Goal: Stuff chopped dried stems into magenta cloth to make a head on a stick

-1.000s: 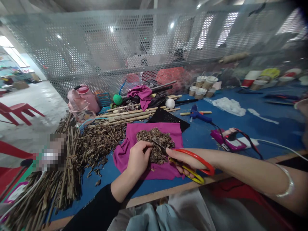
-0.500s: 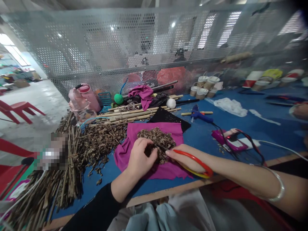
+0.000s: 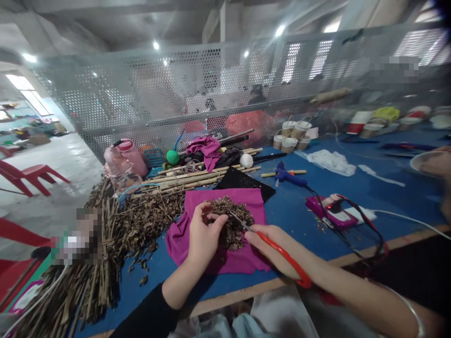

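Observation:
In the head view my right hand (image 3: 276, 244) grips a pair of scissors (image 3: 282, 253) with red handles. Their narrow metal blades point left over a heap of crumbled dried leaves (image 3: 234, 237). The heap lies on a magenta cloth (image 3: 246, 263) spread on the blue table (image 3: 155, 277). At the left side of the heap is my left hand (image 3: 206, 237), its fingers curled toward the thumb close to the blade tips. Whatever it pinches is too small or hidden to name.
Bundled dry stalks (image 3: 102, 263) and more dried leaves (image 3: 148, 211) lie to the left. Behind are bamboo sticks (image 3: 190, 180), a black cloth (image 3: 243, 180) and a blue glue gun (image 3: 287, 174). A power strip (image 3: 331, 211) with cables sits right. Another person's hand (image 3: 437, 164) shows far right.
The view has tilted up slightly. My left hand has risen a little off the heap with its thumb and fingers closer together. The scissor blades now show more clearly above the leaves.

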A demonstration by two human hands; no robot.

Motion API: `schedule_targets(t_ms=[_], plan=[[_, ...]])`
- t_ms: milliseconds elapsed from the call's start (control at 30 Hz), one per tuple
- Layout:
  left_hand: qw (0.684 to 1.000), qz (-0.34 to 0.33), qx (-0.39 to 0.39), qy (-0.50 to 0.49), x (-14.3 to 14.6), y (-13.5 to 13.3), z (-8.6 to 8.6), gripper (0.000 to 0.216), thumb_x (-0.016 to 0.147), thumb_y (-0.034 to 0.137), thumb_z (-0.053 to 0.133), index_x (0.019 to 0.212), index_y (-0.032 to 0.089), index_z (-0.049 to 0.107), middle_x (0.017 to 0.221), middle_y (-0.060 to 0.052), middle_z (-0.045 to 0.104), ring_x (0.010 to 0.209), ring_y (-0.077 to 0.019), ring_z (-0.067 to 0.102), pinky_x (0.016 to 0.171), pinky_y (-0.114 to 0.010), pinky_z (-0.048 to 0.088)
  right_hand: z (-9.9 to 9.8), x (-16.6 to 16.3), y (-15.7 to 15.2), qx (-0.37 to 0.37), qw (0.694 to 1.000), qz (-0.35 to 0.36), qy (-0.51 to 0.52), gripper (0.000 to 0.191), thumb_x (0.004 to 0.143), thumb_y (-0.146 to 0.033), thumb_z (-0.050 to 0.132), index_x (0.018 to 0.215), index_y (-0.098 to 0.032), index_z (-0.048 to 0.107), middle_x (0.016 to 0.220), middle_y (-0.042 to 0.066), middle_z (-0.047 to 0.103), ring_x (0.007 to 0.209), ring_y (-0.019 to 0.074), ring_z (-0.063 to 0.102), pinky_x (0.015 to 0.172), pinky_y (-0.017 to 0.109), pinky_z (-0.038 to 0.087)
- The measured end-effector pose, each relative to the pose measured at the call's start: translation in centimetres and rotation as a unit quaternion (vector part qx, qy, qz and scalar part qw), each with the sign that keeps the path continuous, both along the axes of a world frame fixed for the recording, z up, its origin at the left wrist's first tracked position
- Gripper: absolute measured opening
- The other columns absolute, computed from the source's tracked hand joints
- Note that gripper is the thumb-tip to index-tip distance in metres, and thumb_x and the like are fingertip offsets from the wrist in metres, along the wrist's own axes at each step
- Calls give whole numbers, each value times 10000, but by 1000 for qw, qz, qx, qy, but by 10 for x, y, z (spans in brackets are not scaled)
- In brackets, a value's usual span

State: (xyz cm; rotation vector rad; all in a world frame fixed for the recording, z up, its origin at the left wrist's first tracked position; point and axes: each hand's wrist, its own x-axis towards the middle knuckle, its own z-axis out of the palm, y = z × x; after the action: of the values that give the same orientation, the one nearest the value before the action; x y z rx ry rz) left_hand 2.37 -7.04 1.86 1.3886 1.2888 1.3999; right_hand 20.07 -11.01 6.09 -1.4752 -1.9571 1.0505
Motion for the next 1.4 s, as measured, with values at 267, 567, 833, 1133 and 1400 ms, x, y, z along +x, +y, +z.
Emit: schedule_targets(t_ms=[267, 567, 833, 1133, 1400], plan=[[995, 28, 68, 62, 0, -3, -4, 318, 734, 180, 674, 1048, 204, 632, 1063, -60, 625, 985, -178, 593, 906, -323, 462, -20, -17, -8, 18, 998, -34, -59, 334, 863, -501, 442, 768, -189, 512, 665, 17, 609, 570, 146, 507, 546, 250, 350], [993, 31, -53, -99, 1, -2, -5, 319, 711, 293, 699, 978, 134, 625, 907, -60, 686, 819, -143, 625, 772, -263, 498, -30, -22, -12, 16, 990, -55, -127, 285, 866, -479, 451, 903, -208, 528, 743, 77, 678, 643, 224, 622, 588, 286, 385], [944, -48, -144, -294, -1, 2, -13, 326, 620, 341, 794, 846, 137, 676, 758, 4, 676, 645, -56, 589, 645, -163, 470, -32, -26, -12, 57, 978, -76, -187, 416, 756, -477, 607, 1051, -192, 538, 963, 119, 670, 900, 321, 632, 742, 378, 440], [933, -51, -189, -303, -2, 0, -7, 387, 506, 324, 862, 765, 113, 666, 664, 2, 661, 572, -56, 593, 590, -158, 492, -28, -29, -6, 81, 983, -81, -144, 326, 734, -431, 665, 944, -216, 539, 875, 57, 671, 797, 241, 628, 681, 306, 426], [930, 16, -221, -294, -4, 5, -10, 469, 406, 295, 889, 772, 100, 671, 636, 14, 642, 518, -48, 569, 549, -164, 501, -39, -26, 5, 63, 974, -65, -210, 259, 869, -454, 474, 850, -213, 568, 620, 54, 667, 592, 221, 634, 521, 263, 336]])
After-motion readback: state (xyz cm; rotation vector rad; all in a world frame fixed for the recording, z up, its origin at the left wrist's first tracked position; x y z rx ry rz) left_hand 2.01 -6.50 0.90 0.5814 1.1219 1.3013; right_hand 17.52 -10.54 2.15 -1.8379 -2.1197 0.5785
